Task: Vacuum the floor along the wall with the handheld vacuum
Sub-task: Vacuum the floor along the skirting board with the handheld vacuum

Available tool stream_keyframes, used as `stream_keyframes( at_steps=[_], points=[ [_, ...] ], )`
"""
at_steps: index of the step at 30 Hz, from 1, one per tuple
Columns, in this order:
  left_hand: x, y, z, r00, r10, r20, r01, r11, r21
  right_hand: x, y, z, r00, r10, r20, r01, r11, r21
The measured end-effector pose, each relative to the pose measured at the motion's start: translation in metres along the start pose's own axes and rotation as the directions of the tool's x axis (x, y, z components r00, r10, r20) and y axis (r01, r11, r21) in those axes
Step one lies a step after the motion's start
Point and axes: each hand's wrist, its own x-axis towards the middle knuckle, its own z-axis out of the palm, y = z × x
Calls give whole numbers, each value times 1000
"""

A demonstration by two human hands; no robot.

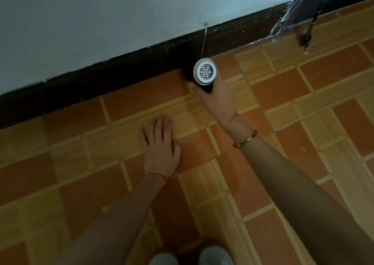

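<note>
Knees (194,257) at six o'clock, left hand (162,151) lying flat-fingered; right hand (217,97) is gripping the vacuum (204,72) at twelve, next sliding along the baseboard (121,72).

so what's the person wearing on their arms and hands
Both forearms are bare, with no sleeves or gloves in view. The left hand has a thin red string bracelet around the wrist. The right hand has two pieces at the wrist: a fine gold chain bracelet and, further up the arm, a wider gold bangle with small markings too blurred to read.
</note>
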Motion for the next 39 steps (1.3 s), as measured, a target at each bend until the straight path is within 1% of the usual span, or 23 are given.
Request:
stream_keyframes(
  at_steps=[3, 6, 9, 12, 16, 18, 20, 23, 25, 27, 29, 32, 34, 36, 39],
  points=[
    [1, -1, 2, 1000, 9, -18, -9, 1000, -8, -10, -10, 15, 992, -110, 61, 109, 994, 31],
    [1, -2, 1, 1000, 10, -23, -10, 1000, -12, -12, -10, 20, 988, -140, 69, 138, 990, 41],
    [0, -1, 1, 1000, 13, -27, -14, 1000, -14, -3, -1, 11, 996, -87, 21, 86, 996, 39],
    [-1, 0, 0, 1000, 5, -22, -5, 1000, -17, 14, 16, -8, 999, 20, -43, -19, 1000, 18],
    [0, 0, -1, 1000, 0, -8, -1, 1000, -11, 32, 37, -24, 981, 136, -136, -142, 989, -35],
    [0, 0, -1, 1000, 1, -5, -1, 1000, -8, 32, 37, -25, 980, 139, -140, -145, 989, -35],
    [0, 0, -2, 1000, 0, -2, 0, 1000, -15, 26, 30, -21, 989, 103, -104, -106, 994, -18],
    [0, 0, -2, 1000, 3, 6, -3, 1000, -29, 5, 15, -11, 999, 25, 39, -26, 999, 33],
    [0, 0, -2, 1000, 3, 8, -2, 999, -33, -11, 9, -6, 990, -50, 132, 47, 999, 27],
    [0, -1, -1, 1000, 5, 3, -5, 999, -36, -23, 8, -8, 980, -71, 188, 69, 997, 19],
    [0, -1, 0, 1000, 8, -5, -8, 999, -35, -30, 12, -15, 982, -39, 183, 36, 999, 18],
    [-2, 1, -1, 1000, 7, -5, -7, 999, -38, -37, 24, -33, 994, 58, 89, -58, 998, 3],
    [-3, 1, -2, 1000, 7, 2, -7, 999, -33, -43, 32, -44, 995, 92, 37, -91, 995, -36],
    [-3, 2, -3, 1000, 12, 15, -11, 1000, -13, -52, 34, -51, 995, 91, 42, -89, 995, -35],
    [-2, 0, -7, 999, 18, 42, -18, 1000, 4, -71, 27, -51, 988, 70, 136, -67, 997, -26]
  ],
)
